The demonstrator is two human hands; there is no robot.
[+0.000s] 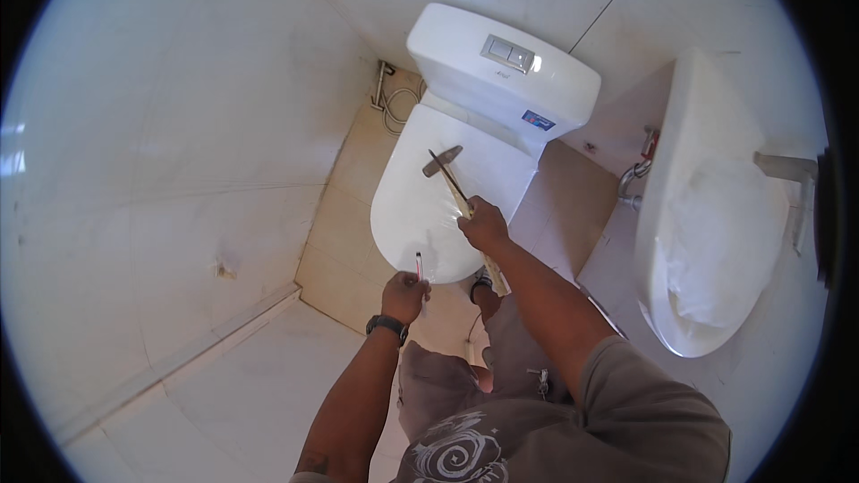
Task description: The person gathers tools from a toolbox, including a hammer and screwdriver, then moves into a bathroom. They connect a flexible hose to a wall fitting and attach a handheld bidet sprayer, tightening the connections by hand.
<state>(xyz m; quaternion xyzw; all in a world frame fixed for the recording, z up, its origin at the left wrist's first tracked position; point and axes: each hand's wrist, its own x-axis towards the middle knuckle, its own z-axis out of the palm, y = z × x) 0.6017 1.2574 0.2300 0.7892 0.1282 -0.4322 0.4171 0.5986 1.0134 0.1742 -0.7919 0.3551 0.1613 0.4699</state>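
My right hand (484, 224) is closed around a hammer with a pale wooden handle (495, 275) and a dark metal head (442, 161). A thin dark metal rod (447, 175) runs from the same grip, crossing over the hammer's head. Both tools are above the closed white lid (403, 192) of a toilet. My left hand (405, 296), with a dark watch on its wrist, pinches a slim white-and-red pen-like stick (419, 265) with a dark tip, pointing up. It is by the lid's near edge; the stick's exact kind is not clear.
The toilet tank (470, 45) has a flush button plate (507, 53) on top. A hose with a spray head (383, 85) hangs in the back-left corner. On the right is a white washbasin (662, 241) with a metal faucet (787, 168). A pale wall (161, 125) bounds the left side.
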